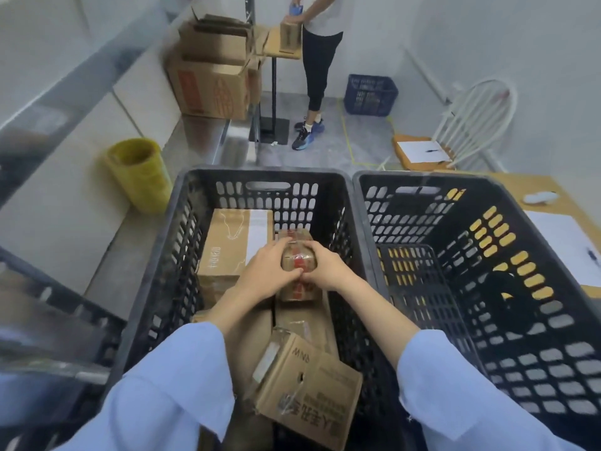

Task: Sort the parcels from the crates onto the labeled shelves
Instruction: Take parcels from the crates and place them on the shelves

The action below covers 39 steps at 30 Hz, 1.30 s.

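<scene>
near carton (305, 385): "MN" legible; Chinese print blurred | large carton (232, 245): print unreadable

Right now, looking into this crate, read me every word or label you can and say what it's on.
"MN", roughly, upside down: near carton in the left crate.
Chinese print on that carton: too blurred.
Vertical print on the far carton: unreadable.
Red tape print on the small parcel in left hand and right hand: unreadable.
Orange print on the stacked cartons: blurred.

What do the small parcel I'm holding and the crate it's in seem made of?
The small parcel looks like brown cardboard under glossy clear tape with red print. The black crate is probably matte moulded plastic, given its slotted walls.
</scene>
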Available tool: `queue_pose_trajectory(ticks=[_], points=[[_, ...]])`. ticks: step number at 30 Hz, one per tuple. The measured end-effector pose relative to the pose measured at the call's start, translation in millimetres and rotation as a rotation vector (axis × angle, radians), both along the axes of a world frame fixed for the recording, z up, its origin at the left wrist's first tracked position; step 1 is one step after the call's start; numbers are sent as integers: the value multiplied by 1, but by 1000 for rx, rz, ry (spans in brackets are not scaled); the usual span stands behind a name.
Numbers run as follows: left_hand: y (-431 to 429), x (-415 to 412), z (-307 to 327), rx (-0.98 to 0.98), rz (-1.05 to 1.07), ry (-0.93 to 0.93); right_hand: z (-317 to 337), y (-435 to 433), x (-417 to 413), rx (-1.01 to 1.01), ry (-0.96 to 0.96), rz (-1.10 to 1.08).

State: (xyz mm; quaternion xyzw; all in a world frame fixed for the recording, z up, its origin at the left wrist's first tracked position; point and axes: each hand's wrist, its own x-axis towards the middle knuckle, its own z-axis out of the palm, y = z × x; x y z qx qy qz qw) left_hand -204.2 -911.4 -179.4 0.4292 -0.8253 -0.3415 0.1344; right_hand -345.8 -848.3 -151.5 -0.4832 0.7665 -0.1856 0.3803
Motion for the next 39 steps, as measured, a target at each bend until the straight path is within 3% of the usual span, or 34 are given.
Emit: queue_pose_trajectory(ticks=[15,27,34,39], points=[[18,22,38,-5,147,237,37,24,5,-295,2,7],[108,27,95,43,405,396,84,95,2,-540,18,198],[188,43,122,-212,536,480,107,133,6,-655,-137,368],[239,59,135,-249,599,503,114,159,21,-628,-376,503]])
